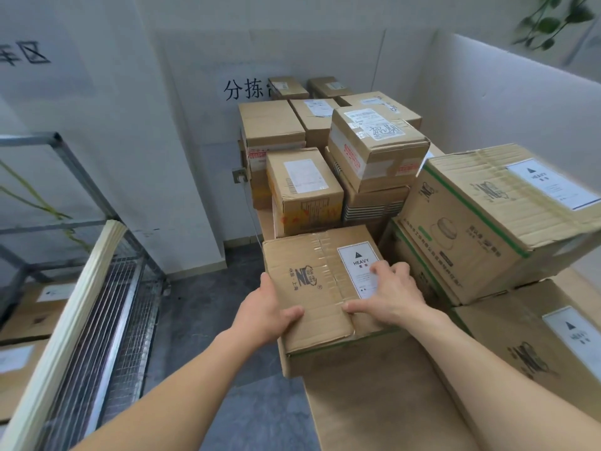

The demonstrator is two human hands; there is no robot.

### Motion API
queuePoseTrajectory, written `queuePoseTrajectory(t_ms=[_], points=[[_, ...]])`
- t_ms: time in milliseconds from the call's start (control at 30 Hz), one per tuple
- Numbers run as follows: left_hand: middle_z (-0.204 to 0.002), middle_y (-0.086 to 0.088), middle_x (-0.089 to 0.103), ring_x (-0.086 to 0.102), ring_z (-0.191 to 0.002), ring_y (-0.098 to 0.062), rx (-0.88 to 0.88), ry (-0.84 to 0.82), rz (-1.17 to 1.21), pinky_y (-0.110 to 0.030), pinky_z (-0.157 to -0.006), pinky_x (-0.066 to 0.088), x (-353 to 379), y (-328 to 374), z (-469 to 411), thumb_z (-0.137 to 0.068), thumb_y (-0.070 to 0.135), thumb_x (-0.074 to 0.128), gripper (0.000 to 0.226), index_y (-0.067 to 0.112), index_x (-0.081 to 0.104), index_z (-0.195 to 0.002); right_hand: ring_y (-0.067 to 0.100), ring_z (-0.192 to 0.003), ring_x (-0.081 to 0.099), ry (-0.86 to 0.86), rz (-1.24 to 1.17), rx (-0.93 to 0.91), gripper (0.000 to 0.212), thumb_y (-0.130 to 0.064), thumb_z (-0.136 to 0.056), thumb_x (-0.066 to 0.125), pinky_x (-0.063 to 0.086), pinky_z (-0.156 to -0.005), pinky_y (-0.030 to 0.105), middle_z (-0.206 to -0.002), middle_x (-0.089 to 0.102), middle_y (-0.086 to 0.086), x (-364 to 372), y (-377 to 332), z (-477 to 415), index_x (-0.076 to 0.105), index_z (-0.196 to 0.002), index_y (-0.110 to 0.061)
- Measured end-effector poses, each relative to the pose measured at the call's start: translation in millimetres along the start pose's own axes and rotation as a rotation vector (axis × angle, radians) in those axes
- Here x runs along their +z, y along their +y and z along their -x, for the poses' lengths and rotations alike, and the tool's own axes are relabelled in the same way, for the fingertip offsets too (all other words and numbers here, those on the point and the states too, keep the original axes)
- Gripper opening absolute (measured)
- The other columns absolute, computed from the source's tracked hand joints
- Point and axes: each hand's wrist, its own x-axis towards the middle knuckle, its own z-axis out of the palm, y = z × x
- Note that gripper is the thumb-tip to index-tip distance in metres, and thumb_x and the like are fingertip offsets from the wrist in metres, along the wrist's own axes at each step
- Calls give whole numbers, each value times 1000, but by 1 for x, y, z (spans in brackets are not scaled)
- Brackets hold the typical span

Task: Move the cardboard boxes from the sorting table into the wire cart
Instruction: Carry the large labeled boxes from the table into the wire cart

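Observation:
A cardboard box (312,281) with a white HEAVY label sits at the near left edge of the sorting table (374,402), partly over the edge. My left hand (266,310) grips its left side, thumb on top. My right hand (390,294) lies flat on its top, fingers spread over the label. The wire cart (107,320) stands at the left, with boxes (32,317) inside it.
Several more cardboard boxes are stacked on the table behind and to the right, including a large one (497,222) with green trim and another (374,148) on top of the pile. A pale board (68,320) leans on the cart's rim. Grey floor (208,310) separates cart and table.

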Motion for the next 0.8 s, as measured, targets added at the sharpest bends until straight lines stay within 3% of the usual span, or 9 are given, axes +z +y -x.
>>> queuePoseTrajectory(t_ms=[100,233,367,500,667,800], points=[[-123,-1,63,59,-106,-20,-49,-16,15,-34,-88,50,-5,-11,-2,-83,52,74,56,20,46,-120,23,-106,50,-5,-141,28,120,-79,-49,77,48,-90,40,-131,47,5,4,0,3,28,-146,-26],[-119,0,59,56,-105,-21,-105,-14,59,-32,-82,47,-10,-25,-1,-77,53,78,63,19,43,-119,27,-117,58,1,-194,38,118,-71,-61,77,50,-92,42,-136,57,1,21,-13,14,21,-151,-19],[-100,6,51,51,-91,-16,-164,41,111,-30,-70,42,-26,-53,8,-68,56,83,70,21,37,-108,25,-109,59,26,-207,12,97,-70,-62,78,48,-81,39,-125,61,-2,36,-47,27,33,-134,-23],[-91,10,46,49,-89,-16,-199,145,136,-32,-72,40,-63,-93,23,-63,59,84,74,21,37,-105,21,-98,55,34,-248,-59,88,-66,-61,78,41,-73,36,-120,62,-6,48,-96,42,35,-128,-27],[-93,10,49,50,-89,-16,-218,268,162,-31,-75,42,-125,-146,47,-60,60,87,77,20,39,-106,26,-112,60,60,-260,-158,86,-64,-66,79,41,-76,37,-123,63,-5,59,-176,58,39,-131,-24],[-95,11,52,53,-88,-14,-246,356,215,-30,-72,43,-183,-195,71,-61,59,88,77,22,41,-109,26,-111,61,65,-253,-248,80,-64,-68,79,44,-81,36,-123,65,-1,65,-254,70,47,-126,-20]])
